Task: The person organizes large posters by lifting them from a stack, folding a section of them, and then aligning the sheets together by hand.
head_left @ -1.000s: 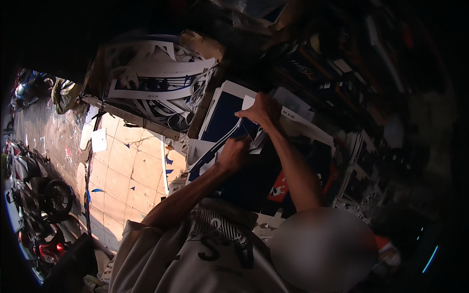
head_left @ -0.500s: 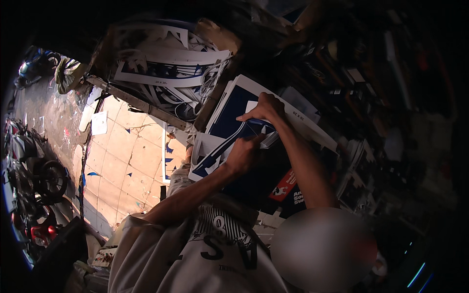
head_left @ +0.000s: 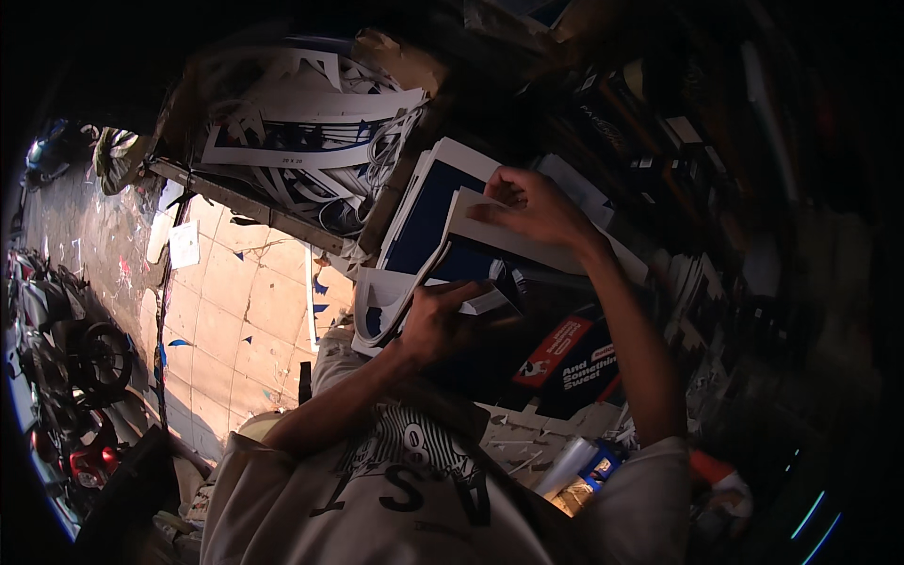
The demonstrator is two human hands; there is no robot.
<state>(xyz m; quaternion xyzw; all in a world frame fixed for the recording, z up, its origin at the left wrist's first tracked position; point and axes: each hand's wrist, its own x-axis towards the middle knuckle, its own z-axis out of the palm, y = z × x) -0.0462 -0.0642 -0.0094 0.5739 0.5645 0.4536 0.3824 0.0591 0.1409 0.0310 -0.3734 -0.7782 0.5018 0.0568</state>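
Note:
My left hand (head_left: pixel 438 320) is closed on a bent printed sheet (head_left: pixel 428 261), white with dark blue areas, its index finger stretched to the right. My right hand (head_left: pixel 537 207) is above the sheet's white margin (head_left: pixel 541 247), fingers loosely curled and thumb apart, with nothing visible between them. Under both hands lies a stack of large dark blue sheets (head_left: pixel 411 218) with white borders. A loose white and blue cut piece (head_left: pixel 386 285) curls beside my left hand. Dark shadow hides the sheet's near part.
An open box (head_left: pixel 266 201) at the far left holds paper offcuts and cables. Sunlit floor tiles (head_left: pixel 221 311) carry blue scraps. Parked motorbikes (head_left: pixel 89 358) stand at left. A dark printed board with a red patch (head_left: pixel 556 350) and a blue-gold packet (head_left: pixel 589 480) lie near my right arm.
My right hand has lifted off the sheet and its fingers have parted. My left hand has shifted slightly left and nearer. The white-margined sheet now stands bent up between them.

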